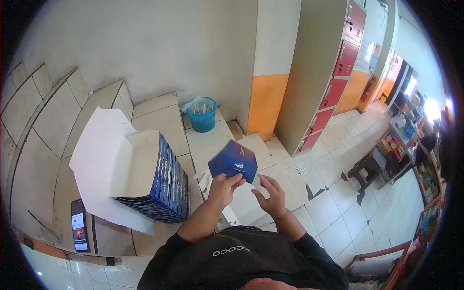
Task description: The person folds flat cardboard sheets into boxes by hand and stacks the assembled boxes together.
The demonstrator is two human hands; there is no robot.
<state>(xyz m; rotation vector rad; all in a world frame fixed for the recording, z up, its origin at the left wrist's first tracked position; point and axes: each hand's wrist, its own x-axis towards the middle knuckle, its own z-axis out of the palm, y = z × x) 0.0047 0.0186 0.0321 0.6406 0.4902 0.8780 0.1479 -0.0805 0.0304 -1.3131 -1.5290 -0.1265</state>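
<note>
My left hand [226,188] grips the lower edge of a dark blue printed card piece [234,162], thumb on its face. The piece has angled sides, with small white print and a logo. Just right of it, my right hand [271,195] is apart from the piece, thumb and fingers spread with nothing visible in them. To the left stands a tall stack of blue-edged flat pieces [166,188] with white lettering on their sides. A large white sheet [99,164] lies against and under that stack.
A phone [79,226] with a lit screen lies on the tiled step [113,237] at left. Ahead is a blue bucket [202,116] with a plastic bag in it. Red-doored lockers [333,92], a dark stool [366,169] and cluttered shelves [391,142] stand to the right.
</note>
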